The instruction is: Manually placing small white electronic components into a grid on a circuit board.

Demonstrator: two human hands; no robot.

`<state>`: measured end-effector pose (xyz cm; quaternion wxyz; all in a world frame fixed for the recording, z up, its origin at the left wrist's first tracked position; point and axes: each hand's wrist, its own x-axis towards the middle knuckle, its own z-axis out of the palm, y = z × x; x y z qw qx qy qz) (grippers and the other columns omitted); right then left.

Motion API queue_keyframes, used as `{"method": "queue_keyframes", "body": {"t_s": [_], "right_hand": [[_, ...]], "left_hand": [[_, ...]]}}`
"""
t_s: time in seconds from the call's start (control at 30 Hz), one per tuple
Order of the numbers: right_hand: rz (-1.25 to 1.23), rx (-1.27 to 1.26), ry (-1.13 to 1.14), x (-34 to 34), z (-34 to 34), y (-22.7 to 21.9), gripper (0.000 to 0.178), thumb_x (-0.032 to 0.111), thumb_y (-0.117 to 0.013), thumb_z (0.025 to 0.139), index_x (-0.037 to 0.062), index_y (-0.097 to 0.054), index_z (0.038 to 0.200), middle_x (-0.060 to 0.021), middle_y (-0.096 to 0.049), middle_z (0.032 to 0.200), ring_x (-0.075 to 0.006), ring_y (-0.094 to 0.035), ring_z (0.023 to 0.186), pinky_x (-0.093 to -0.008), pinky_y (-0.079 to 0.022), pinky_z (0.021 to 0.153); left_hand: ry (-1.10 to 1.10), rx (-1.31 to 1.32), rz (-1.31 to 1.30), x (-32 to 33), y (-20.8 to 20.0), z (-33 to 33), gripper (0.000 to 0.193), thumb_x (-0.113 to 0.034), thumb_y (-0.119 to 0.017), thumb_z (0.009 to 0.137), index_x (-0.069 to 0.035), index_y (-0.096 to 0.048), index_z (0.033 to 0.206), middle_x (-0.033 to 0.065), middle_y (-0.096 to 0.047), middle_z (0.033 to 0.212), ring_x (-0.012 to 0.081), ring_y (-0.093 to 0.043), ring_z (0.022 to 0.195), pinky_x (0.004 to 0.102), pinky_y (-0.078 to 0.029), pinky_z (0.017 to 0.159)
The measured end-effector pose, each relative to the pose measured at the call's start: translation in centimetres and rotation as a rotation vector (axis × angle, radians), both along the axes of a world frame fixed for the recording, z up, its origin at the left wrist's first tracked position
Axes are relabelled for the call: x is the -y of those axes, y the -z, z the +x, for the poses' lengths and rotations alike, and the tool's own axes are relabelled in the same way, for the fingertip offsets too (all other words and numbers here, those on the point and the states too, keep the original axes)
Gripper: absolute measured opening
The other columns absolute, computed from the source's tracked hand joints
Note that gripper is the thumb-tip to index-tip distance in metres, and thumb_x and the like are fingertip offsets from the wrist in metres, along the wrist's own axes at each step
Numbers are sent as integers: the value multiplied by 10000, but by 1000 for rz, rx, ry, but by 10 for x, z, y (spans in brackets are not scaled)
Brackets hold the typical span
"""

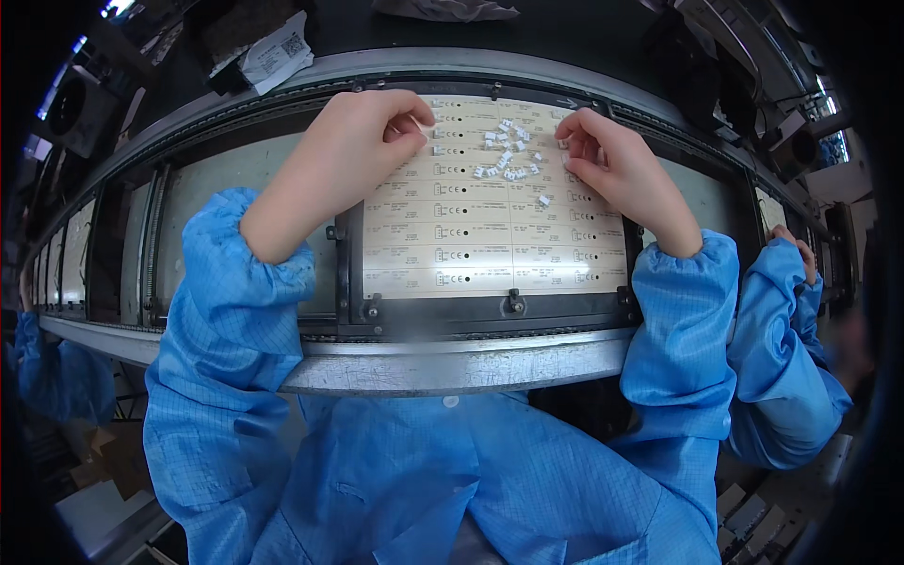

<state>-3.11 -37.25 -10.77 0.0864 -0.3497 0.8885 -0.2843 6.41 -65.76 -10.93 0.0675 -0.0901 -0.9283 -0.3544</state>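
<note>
A cream-coloured panel of printed circuit boards (pixel 480 243) lies in a dark frame (pixel 414 316) in front of me. Loose white plastic connectors (pixel 513 173) are heaped on its upper middle, and a single connector (pixel 544 201) lies a little apart. More small white connectors (pixel 439 150) sit in a column along the boards' left part. My left hand (pixel 372 132) is closed in a pinch at the upper end of that column. Across the heap, my right hand (pixel 612 162) pinches at the panel's upper right. Whatever the fingertips of each hand hold is too small and hidden to make out.
The frame rests on a conveyor line with a metal front rail (pixel 452 369). Beyond the far rail lies a crumpled white package (pixel 276 55). Another person's blue sleeve (pixel 782 358) and hand are close on the right; a further blue sleeve (pixel 66 377) shows at far left.
</note>
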Motion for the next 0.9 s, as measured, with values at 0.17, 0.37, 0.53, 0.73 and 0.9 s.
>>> {"method": "queue_keyframes", "body": {"t_s": [0.17, 0.37, 0.53, 0.73, 0.9], "right_hand": [[-123, -153, -129, 11, 5, 16, 148, 66, -684, 909, 10, -646, 1041, -62, -587, 925, -165, -584, 821, -284, -501, 740], [-132, -255, -217, 13, 2, 25, 94, 68, -630, 941, 7, -643, 1012, -103, -572, 988, -227, -600, 891, -324, -510, 782], [-181, -243, -143, 11, -3, 14, 106, 84, -623, 949, 2, -633, 1014, -105, -607, 927, -238, -604, 816, -337, -504, 738], [-194, -234, -139, 7, -7, 13, 123, 101, -618, 959, -4, -623, 1023, -116, -645, 878, -236, -619, 785, -335, -499, 714], [-166, -117, -78, 8, -3, 6, 137, 120, -609, 980, -6, -615, 1035, -110, -660, 862, -223, -638, 799, -329, -502, 713]], "left_hand": [[50, -125, -185, -3, 9, 1, 132, -108, -662, 883, -34, -707, 983, 119, -718, 892, 298, -691, 804, 392, -534, 730], [68, -198, -189, -7, 20, 3, 92, -104, -643, 892, -56, -699, 947, 83, -710, 876, 288, -662, 838, 394, -443, 791], [101, -216, -304, -6, 13, 3, 106, -22, -698, 849, -16, -690, 955, 113, -684, 788, 241, -691, 717, 312, -565, 658], [205, -203, -385, -2, 7, 9, 94, -66, -648, 861, -78, -686, 946, 55, -697, 877, 262, -638, 898, 379, -425, 809], [242, -278, -316, -2, 12, 9, 103, -36, -655, 848, -61, -686, 943, 75, -695, 908, 270, -636, 924, 375, -451, 828]]}}
